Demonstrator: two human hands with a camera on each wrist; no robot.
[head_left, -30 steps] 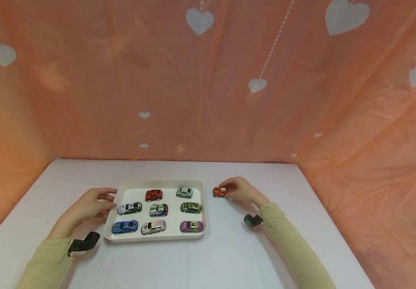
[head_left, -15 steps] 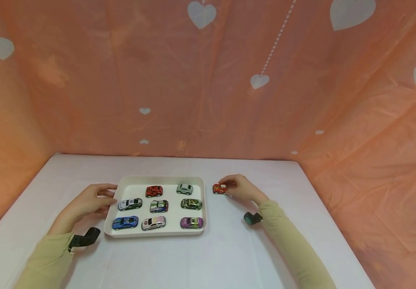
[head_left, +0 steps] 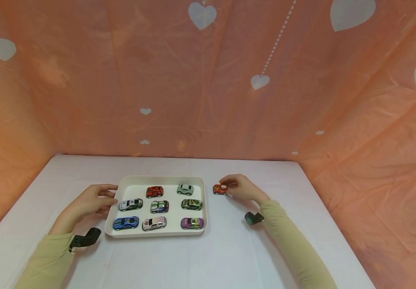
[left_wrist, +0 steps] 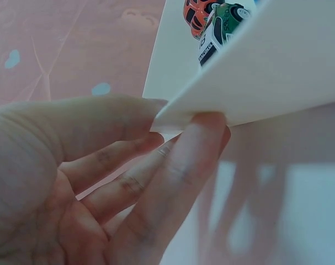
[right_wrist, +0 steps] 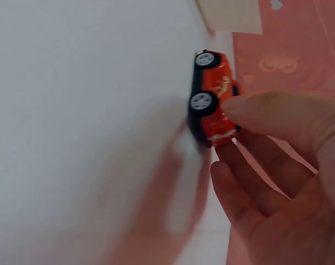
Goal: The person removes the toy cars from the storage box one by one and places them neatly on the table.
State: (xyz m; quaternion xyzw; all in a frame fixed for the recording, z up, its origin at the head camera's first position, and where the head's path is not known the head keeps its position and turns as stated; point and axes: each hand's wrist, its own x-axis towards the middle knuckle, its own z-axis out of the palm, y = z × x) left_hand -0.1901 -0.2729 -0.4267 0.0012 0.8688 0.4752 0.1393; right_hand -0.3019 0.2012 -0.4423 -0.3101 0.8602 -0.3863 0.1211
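Observation:
On the table sits a white tray (head_left: pixel 157 234) with several toy cars in loose rows. Among them are a blue car (head_left: pixel 125 222), a purple car (head_left: pixel 192 223) and a red spotted car (head_left: pixel 154 192). My left hand (head_left: pixel 88 206) holds the tray's left edge; in the left wrist view the thumb is at the rim and a finger is against the outer wall. Right of the tray, my right hand (head_left: pixel 243 188) pinches a red toy car (right_wrist: pixel 214 99) between thumb and fingers. The car's wheels are at the white tabletop, and its far side is hidden.
The white-covered table (head_left: pixel 179 265) reaches back to an orange curtain (head_left: pixel 208 88) with white hearts, which also hangs at both sides. A black wrist camera (head_left: pixel 85 239) is on the left wrist and another camera (head_left: pixel 254 218) on the right.
The head view has tilted slightly, so everything sits a little higher than a second ago. Both hands, the tray and the cars keep their places.

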